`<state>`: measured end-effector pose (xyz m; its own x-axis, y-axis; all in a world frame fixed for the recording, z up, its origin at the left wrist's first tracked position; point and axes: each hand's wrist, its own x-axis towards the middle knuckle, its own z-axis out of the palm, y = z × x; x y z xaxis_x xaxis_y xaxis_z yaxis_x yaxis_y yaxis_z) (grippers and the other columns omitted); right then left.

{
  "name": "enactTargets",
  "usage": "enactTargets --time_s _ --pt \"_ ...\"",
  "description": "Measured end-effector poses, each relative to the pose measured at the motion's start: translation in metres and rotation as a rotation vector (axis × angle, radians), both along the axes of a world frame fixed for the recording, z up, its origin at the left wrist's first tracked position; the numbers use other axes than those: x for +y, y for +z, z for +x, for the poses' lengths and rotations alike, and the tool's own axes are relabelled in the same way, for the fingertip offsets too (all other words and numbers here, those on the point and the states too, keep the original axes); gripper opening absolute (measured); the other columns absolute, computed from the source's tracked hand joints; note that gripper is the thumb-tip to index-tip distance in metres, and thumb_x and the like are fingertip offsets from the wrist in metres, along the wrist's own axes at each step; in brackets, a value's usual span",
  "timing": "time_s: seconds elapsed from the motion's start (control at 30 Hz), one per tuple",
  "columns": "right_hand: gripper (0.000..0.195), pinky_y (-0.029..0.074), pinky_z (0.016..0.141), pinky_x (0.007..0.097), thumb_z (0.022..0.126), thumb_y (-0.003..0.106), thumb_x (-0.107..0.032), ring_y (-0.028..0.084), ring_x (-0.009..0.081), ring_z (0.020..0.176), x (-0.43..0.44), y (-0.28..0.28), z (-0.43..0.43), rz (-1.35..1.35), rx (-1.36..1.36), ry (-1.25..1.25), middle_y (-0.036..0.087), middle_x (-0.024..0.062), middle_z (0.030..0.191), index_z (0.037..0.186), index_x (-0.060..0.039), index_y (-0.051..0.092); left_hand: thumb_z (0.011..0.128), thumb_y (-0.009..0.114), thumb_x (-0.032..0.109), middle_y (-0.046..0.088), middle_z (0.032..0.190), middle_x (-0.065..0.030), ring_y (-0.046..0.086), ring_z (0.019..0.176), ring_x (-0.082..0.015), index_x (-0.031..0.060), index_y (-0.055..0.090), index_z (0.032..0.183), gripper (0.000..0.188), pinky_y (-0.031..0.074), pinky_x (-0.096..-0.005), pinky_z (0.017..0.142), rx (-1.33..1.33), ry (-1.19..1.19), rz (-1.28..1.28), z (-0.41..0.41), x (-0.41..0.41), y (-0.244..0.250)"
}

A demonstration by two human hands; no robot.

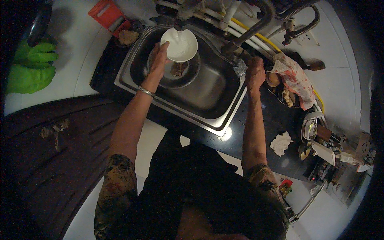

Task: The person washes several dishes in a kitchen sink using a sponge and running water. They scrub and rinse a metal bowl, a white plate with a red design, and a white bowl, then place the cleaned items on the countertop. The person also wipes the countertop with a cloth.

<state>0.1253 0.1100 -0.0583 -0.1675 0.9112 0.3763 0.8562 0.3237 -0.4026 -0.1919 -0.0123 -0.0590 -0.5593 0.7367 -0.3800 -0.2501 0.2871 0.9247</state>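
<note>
A white bowl point(183, 49) is in my left hand point(160, 58), tilted under the faucet point(181, 22), with water running into it. Below the bowl, inside the stainless steel sink point(210, 87), sits a round metal basin point(186, 83) holding a brownish item point(178, 69) that I cannot identify. At the sink's right rim is my right hand point(255, 73), its fingers curled near the pipe fittings; whether it grips anything is hidden. Crumpled silvery material point(240, 68) lies just left of that hand.
A red plastic holder point(109, 16) and a dark bowl with a brown item point(129, 36) stand at the back left. Green gloves point(34, 66) hang on the left wall. On the dark counter lie a patterned cloth point(294, 79), crumpled white paper point(281, 143) and stacked dishes point(310, 127).
</note>
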Motion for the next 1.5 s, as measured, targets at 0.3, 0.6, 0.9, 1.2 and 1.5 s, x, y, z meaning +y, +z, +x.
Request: enactTargets --time_s 0.3,0.6,0.9,1.2,1.5 --pt "0.063 0.036 0.101 0.0364 0.074 0.065 -0.029 0.041 0.0303 0.122 -0.050 0.004 -0.142 -0.179 0.105 0.891 0.043 0.0144 0.132 0.130 -0.0094 0.042 0.085 0.042 0.061 0.042 0.130 -0.0170 0.044 0.118 -0.0307 0.0048 0.034 0.134 0.075 0.046 -0.0433 0.087 -0.082 0.007 0.064 0.026 -0.007 0.027" --pt "0.050 0.034 0.102 0.0401 0.077 0.057 -0.020 0.044 0.0291 0.119 -0.051 -0.045 -0.163 -0.124 -0.095 1.310 0.047 0.0137 0.128 0.124 -0.0075 0.048 0.085 0.041 0.062 0.045 0.127 -0.0161 0.045 0.116 -0.0285 0.0035 0.037 0.132 0.075 0.039 -0.0390 0.095 -0.139 0.041 -0.017 0.014 -0.016 0.019" --pt "0.028 0.029 0.105 0.0417 0.079 0.055 -0.012 0.051 0.0259 0.112 -0.100 -0.016 -0.196 -0.130 0.072 0.899 0.060 0.0097 0.109 0.106 -0.0082 0.059 0.086 0.053 0.039 0.052 0.119 -0.0145 0.052 0.105 -0.0263 0.0040 0.047 0.123 0.052 0.041 -0.0358 0.089 0.391 0.239 -0.096 0.029 -0.011 -0.004" --pt "0.032 0.022 0.109 0.0427 0.079 0.056 -0.015 0.043 0.0248 0.122 -0.109 -0.014 -0.207 -0.589 -0.020 0.735 0.055 0.0086 0.120 0.110 -0.0072 0.059 0.079 0.059 0.045 0.043 0.128 -0.0115 0.045 0.114 -0.0268 0.0077 0.037 0.132 0.068 0.042 -0.0416 0.089 0.293 0.180 -0.004 0.015 -0.019 -0.032" --pt "0.032 0.032 0.103 0.0454 0.074 0.058 -0.008 0.054 0.0270 0.108 -0.104 -0.027 -0.193 -0.196 -0.006 0.875 0.058 0.0118 0.112 0.106 -0.0061 0.059 0.082 0.056 0.038 0.050 0.121 -0.0134 0.048 0.108 -0.0257 0.0058 0.043 0.127 0.057 0.039 -0.0358 0.092 0.037 0.185 0.088 0.009 -0.027 -0.020"
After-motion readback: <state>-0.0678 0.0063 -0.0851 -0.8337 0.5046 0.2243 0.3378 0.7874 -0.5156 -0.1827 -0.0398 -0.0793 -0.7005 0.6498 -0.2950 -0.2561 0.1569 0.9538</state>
